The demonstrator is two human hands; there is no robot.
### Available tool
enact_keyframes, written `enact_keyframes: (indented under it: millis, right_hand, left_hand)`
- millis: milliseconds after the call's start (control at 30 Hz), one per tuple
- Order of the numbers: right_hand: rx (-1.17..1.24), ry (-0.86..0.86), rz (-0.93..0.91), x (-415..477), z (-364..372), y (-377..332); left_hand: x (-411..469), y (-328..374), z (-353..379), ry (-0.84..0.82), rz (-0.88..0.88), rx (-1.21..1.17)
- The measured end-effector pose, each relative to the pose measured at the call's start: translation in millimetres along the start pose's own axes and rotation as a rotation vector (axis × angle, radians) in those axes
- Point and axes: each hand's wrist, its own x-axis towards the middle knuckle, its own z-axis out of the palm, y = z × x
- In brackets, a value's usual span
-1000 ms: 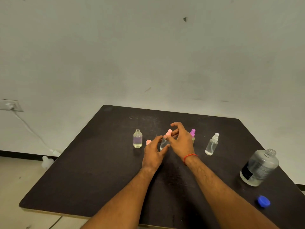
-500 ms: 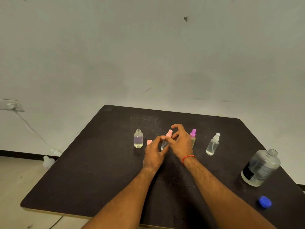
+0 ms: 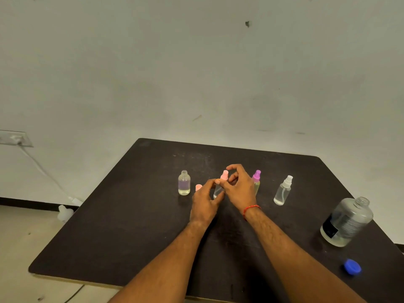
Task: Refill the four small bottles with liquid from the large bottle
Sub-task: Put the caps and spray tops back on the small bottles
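The small bottle (image 3: 218, 190) is gripped low on its body by the left hand (image 3: 204, 204), with fingers and thumb curled round it. Its pink spray top (image 3: 224, 174) is pinched between the thumb and fingertips of the right hand (image 3: 239, 189). The step in hand is judged to be the twisting of that top — whether off or back on cannot be told. It is best done with the body held firm and upright on the table (image 3: 131, 226), so that nothing is spilled. The turn should be given by the right fingertips alone, re-gripped in short twists.

Just left of the left hand a loose pink cap (image 3: 198, 187) is seen, and beyond it an open small bottle (image 3: 184, 183), partly filled. A purple-topped bottle (image 3: 256, 178) stands just right of the right hand, and a white-topped bottle (image 3: 283, 191) farther right. The large bottle (image 3: 347, 221) stands uncapped well to the right and nearer the person, with its blue cap (image 3: 352, 267) nearer still.

Against the frame a second earlier, little is changed — the bottle is held at the same spot, and the right fingers, then spread looser, are now drawn closer round the top.
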Motion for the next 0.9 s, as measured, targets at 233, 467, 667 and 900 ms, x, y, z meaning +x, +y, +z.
enact_keyframes:
  millis: [233, 467, 667, 900]
  right_hand:
    - [0.084, -0.11, -0.019, 2.4, -3.1, 9.2]
    - [0.03, -0.031, 0.031, 3.6, 1.5, 10.3]
    - [0.065, -0.123, -0.001, 6.8, -5.5, 10.4]
    - [0.044, -0.087, -0.061, 3.2, -2.7, 13.4]
  left_hand:
    - [1.1, -1.5, 0.3, 0.001, -0.007, 0.024]
    - [0.8, -1.1, 0.6, -0.002, -0.001, 0.016]
    - [2.2, 0.2, -1.0, -0.062, -0.007, 0.012]
    - [0.2, 2.1, -0.5, -0.078, 0.04, 0.033]
